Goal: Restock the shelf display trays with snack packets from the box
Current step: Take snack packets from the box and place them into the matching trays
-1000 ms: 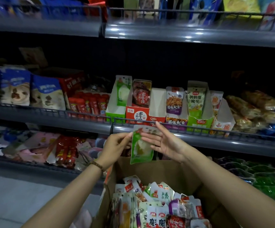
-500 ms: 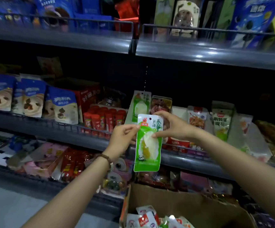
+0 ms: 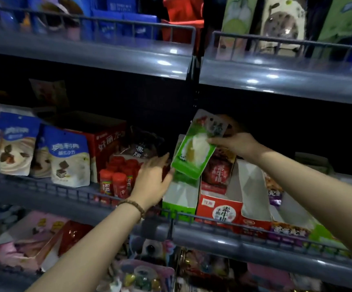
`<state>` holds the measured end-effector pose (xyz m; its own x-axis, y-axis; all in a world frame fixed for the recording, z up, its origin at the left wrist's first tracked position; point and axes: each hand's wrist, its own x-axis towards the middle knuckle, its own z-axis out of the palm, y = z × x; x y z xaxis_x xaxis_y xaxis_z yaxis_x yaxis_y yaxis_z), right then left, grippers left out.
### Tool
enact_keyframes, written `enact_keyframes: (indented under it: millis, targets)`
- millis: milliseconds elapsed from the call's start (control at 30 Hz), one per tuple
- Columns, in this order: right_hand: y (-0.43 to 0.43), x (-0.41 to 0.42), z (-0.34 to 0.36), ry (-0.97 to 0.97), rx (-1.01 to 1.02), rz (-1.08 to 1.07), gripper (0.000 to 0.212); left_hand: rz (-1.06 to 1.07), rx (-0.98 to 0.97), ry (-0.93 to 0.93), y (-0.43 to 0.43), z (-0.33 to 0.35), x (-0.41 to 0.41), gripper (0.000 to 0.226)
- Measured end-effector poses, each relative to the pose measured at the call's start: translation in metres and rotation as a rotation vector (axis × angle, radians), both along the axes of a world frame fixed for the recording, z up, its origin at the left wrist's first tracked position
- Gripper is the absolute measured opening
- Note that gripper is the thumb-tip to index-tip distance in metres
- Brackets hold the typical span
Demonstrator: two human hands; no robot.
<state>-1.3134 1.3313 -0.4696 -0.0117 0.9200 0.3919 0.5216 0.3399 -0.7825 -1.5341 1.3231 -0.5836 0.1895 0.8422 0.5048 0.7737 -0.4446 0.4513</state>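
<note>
A person's two bare arms reach up from the bottom of the frame toward the middle shelf (image 3: pixel 255 239) of a dim shop display. Right of centre, the right hand (image 3: pixel 237 144) pinches the right edge of a green snack packet (image 3: pixel 194 153), holding it tilted just above the green display tray (image 3: pixel 180 202). That tray stands at the shelf's wire front rail, beside a red display tray (image 3: pixel 219 209) on its right. At centre, the left hand (image 3: pixel 153 179) is open with fingers spread and grips nothing; it sits at the green tray's left side, fingertips near the packet's lower corner, though contact is hard to judge. The supply box is out of view.

Risk, as a judgement: the packet is tilted and held by one edge only, so it could catch on the tray's wall, slip from the pinch, or nudge the light cardboard tray out of line.
</note>
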Motion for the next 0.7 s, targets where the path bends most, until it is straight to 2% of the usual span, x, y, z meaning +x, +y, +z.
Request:
enact_keyframes:
  millis: [133,433,633,700]
  targets:
    - [0.039,-0.004,-0.007,-0.069,0.018,-0.005,0.071,0.015,-0.010,0.114,0.012,-0.014,0.009,0.059]
    - [0.086,-0.008,-0.056,-0.286,-0.104,0.002,0.068,0.004,0.118,0.102,0.025,-0.035,0.013,0.068]
    - [0.096,-0.012,-0.067,-0.649,0.102,-0.187,0.065,-0.010,0.100,0.103,0.024,-0.036,0.014,0.064]
    - [0.095,-0.013,-0.066,-0.709,0.114,-0.225,0.066,-0.004,0.088,0.105,0.023,-0.036,0.014,0.063]
